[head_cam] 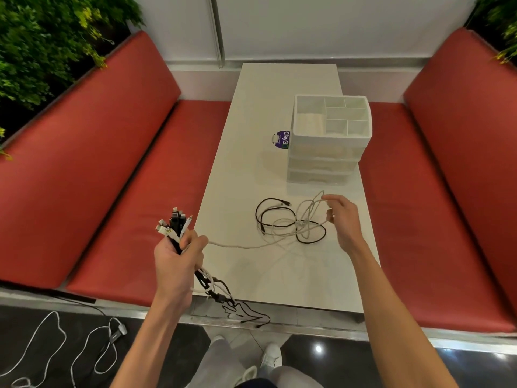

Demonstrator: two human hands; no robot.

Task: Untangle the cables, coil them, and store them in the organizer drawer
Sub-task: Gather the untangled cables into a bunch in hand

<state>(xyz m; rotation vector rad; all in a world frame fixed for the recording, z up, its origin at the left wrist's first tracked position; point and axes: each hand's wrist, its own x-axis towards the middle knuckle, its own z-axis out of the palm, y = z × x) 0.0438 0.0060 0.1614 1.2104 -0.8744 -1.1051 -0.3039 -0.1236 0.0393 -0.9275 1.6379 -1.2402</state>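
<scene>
Head view. The left hand is held just off the left edge of the table, close to its near left corner, fingers curled tight round a bundle of cable ends. The plugs stand upward out of the fist and the slack hangs below it past the near edge. From the fist a white strand is drawn across the table towards the right edge, its long axis roughly parallel to the near edge. It ends in the tangle of black and white cables lying flat towards the right edge, between the near edge and the organizer. The right hand is raised over the right side of the tangle, palm turned inward, fingers loosely curled. A white loop appears to be pinched at the fingertips, though the contact is too fine to be confirmed. The tangle is thus nearer the right hand, and any separation is judged to run along the strand, the hands being drawn apart. The organizer, drawers closed and top tray bare, stands beyond the tangle by the right edge
</scene>
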